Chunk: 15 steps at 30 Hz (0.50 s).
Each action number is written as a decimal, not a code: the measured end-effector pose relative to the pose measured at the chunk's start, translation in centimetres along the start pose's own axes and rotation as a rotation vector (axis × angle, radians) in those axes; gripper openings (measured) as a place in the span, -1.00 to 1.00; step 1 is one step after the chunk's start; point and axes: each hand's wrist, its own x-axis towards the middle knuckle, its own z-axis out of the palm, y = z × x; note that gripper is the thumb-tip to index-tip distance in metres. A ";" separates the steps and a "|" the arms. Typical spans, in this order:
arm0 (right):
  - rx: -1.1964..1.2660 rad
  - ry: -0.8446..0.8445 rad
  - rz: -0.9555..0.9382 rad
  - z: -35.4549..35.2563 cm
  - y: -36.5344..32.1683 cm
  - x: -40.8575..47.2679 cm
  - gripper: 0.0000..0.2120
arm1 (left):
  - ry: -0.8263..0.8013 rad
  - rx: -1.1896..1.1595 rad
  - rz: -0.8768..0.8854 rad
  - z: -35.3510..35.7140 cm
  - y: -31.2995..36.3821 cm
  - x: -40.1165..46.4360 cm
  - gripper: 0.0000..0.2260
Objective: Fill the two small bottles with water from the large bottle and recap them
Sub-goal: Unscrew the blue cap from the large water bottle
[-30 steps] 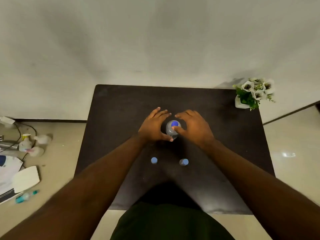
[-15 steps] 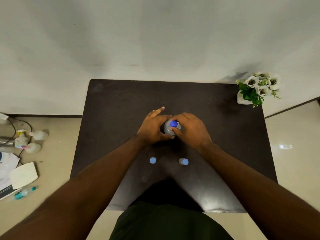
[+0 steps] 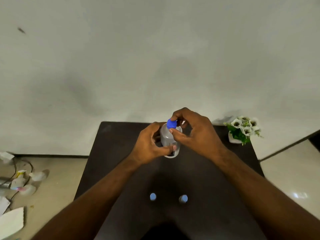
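Centrally, large bottle (image 3: pixel 170 141): upright over the dark table (image 3: pixel 121 144), contents unclear; left hand (image 3: pixel 150 146) wraps its body to steady it, right hand (image 3: pixel 192 130) fingertips pinch the blue cap (image 3: pixel 171 123), likely for unscrewing. Two small bottles (image 3: pixel 153 196) (image 3: pixel 183 198): capped, nearer the person, contents hidden.

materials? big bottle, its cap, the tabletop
Large bottle: looks like translucent, slightly cloudy plastic; pale light passes through the body. Its cap: opaque blue, matte, probably moulded plastic; pinched by the right hand while the left hand holds the body. Table: very dark brown, smooth, faint sheen; wood or laminate, cannot tell which.
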 end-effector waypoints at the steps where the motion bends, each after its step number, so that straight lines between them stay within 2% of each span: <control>1: 0.014 0.003 -0.027 -1.1 -1.1 0.6 -0.76 | 0.012 -0.013 0.020 -0.5 1.5 0.2 -0.42; 8: 0.013 0.117 -0.174 -7.3 -8.3 3.5 -0.80 | 0.104 0.055 0.132 -3.4 10.5 0.9 -0.52; 15: 0.068 0.111 -0.217 -12.3 -13.3 5.6 -0.81 | 0.159 0.115 0.193 -5.6 16.8 2.0 -0.42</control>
